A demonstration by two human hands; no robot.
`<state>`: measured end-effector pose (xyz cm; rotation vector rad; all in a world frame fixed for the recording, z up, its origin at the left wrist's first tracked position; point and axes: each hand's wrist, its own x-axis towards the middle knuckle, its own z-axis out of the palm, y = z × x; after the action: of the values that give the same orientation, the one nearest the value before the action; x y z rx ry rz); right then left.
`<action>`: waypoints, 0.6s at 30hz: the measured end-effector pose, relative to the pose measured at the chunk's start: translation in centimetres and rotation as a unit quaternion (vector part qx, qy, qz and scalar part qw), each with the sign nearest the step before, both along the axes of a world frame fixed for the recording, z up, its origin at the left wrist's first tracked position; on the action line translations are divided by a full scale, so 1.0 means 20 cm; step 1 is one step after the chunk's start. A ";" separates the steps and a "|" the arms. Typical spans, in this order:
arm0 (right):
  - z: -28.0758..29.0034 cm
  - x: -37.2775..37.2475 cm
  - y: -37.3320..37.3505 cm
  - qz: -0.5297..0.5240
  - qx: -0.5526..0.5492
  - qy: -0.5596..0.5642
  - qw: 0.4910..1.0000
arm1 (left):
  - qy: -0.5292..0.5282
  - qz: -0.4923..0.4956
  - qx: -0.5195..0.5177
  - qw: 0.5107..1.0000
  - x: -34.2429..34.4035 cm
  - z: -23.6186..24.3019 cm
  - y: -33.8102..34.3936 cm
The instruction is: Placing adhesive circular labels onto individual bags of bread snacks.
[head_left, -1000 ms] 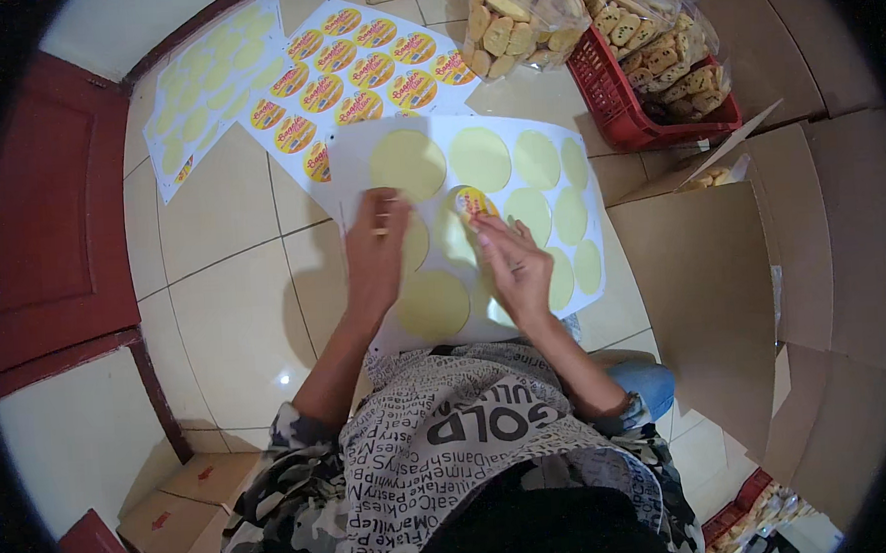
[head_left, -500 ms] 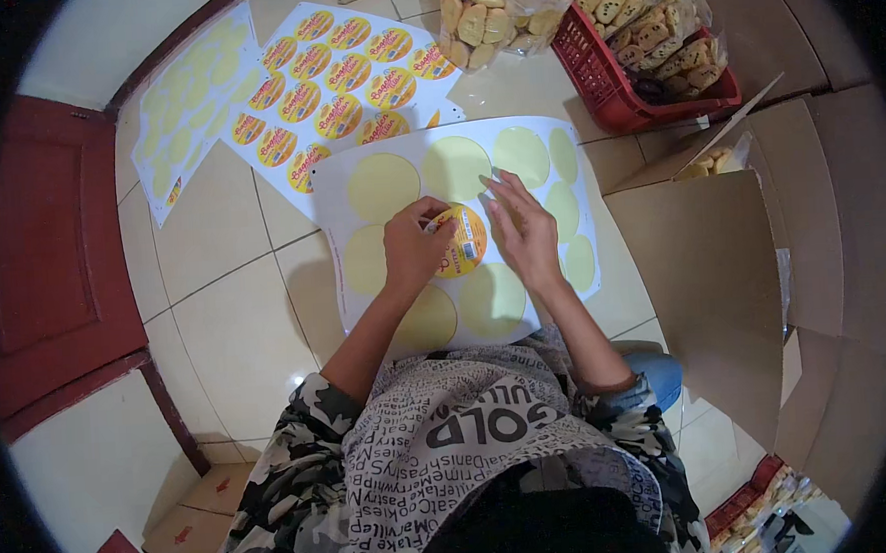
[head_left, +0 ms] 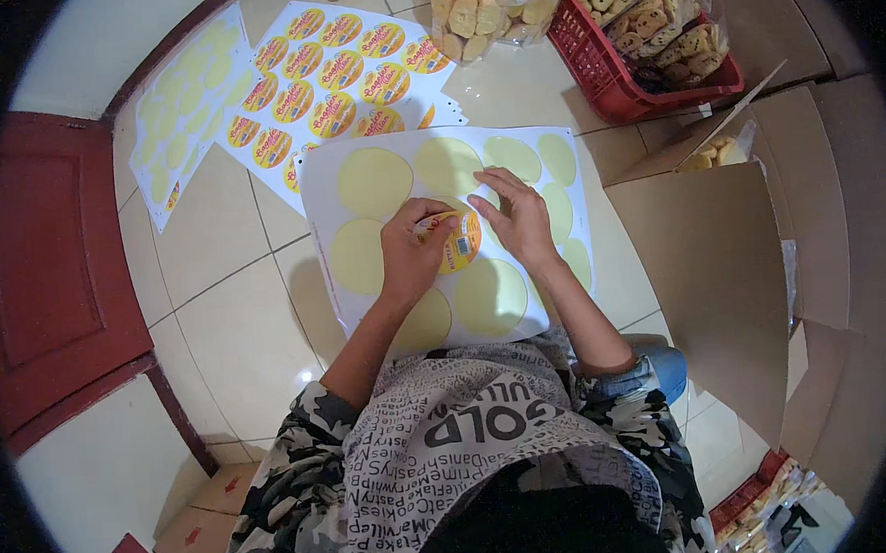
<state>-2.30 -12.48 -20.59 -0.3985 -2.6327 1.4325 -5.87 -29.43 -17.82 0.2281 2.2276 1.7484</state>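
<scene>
pinching the edge of the last round orange sticker with my left hand, fingertips clamped on it near the middle of the white backing sheet on the tiled floor. my right hand lies just beside it, fingers spread flat, pressing the sheet down among yellow peeled circles.

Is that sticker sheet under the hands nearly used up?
Nearly: the sticker sheet shows mostly blank yellow circles; one printed sticker remains, pinched by the left hand.
</scene>
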 end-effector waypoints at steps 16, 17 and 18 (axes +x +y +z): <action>-0.06 0.04 -0.06 -0.011 0.070 0.027 0.997 | 0.185 -0.085 0.010 0.979 0.05 0.11 -0.02; -0.06 0.04 -0.06 -0.011 0.072 0.028 0.997 | 0.187 -0.076 0.019 0.979 0.05 0.11 -0.02; -0.05 0.04 -0.06 -0.011 0.071 0.028 0.997 | 0.190 -0.066 0.028 0.979 0.05 0.12 -0.03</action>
<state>-1.50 -13.65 -21.65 -0.3646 -2.6566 1.2210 -4.84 -30.00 -15.42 0.7640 2.3485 1.8175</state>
